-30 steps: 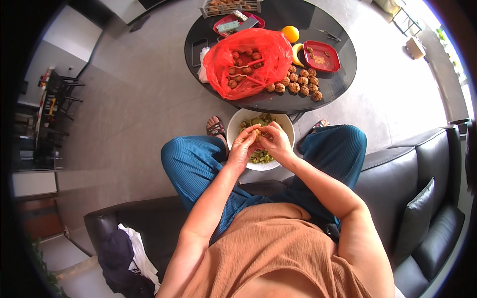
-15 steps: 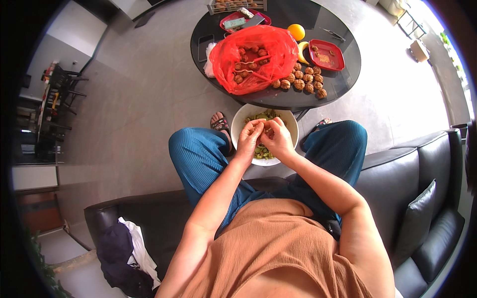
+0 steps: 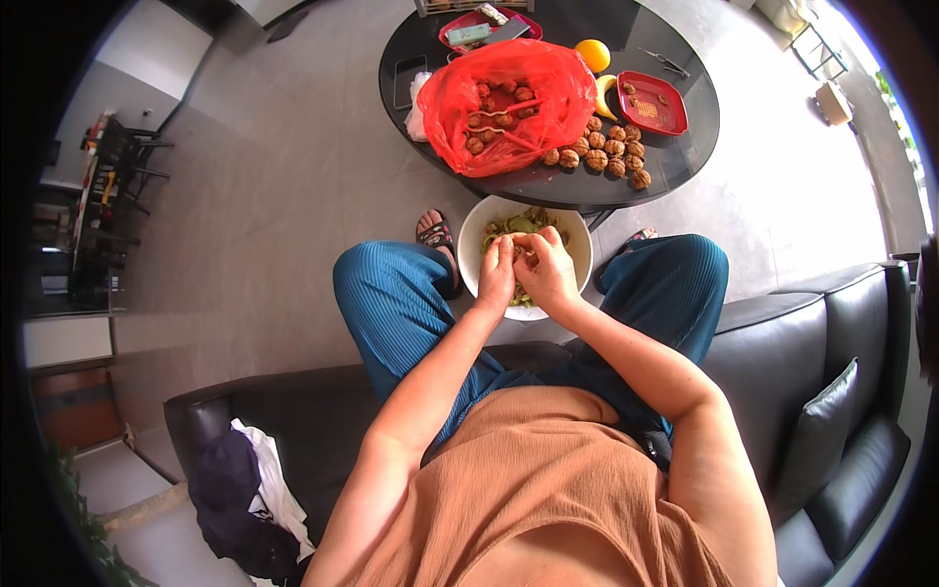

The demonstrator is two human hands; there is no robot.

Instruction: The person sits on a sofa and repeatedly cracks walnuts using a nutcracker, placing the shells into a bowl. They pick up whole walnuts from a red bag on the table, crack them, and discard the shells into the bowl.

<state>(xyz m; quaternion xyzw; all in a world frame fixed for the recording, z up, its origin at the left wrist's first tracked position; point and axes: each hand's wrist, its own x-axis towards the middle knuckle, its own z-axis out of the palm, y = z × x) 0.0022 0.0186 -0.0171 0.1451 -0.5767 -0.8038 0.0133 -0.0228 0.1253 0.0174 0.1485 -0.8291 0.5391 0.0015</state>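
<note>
Here, we note what we see from the head camera.

Left hand: our left hand point(image 3: 496, 277) is over the white bowl point(image 3: 577, 245), its fingers curled narrow and pressed toward the right hand.
Right hand: our right hand point(image 3: 548, 272) touches the left one; the fingers are bent close around something small between both hands. The piece itself is too hidden for us to name.
Grip: both hands are closed tight together on this small piece; we cannot tell which hand carries it more.
Bowl: it sits between our knees, just below the edge of the round black table point(image 3: 690, 137). Inside we see greenish scraps point(image 3: 523, 222), partly covered by our hands.
Legs: we wear blue trousers point(image 3: 391, 303), and 1 sandaled foot point(image 3: 435, 235) shows beside the bowl on the left.
Table: a red plastic bag point(image 3: 509, 103) lies open with brown walnuts inside. More walnuts point(image 3: 606, 157) lie loose in a group just right of the bag.
Other things on table: 1 orange fruit point(image 3: 593, 54), a red square tray point(image 3: 653, 103), and a dark phone point(image 3: 407, 82) near the left rim.
Seat: we sit on a black sofa point(image 3: 812, 342), with a dark cushion point(image 3: 827, 426) at our right and a heap of clothes point(image 3: 245, 489) at our left.
</note>
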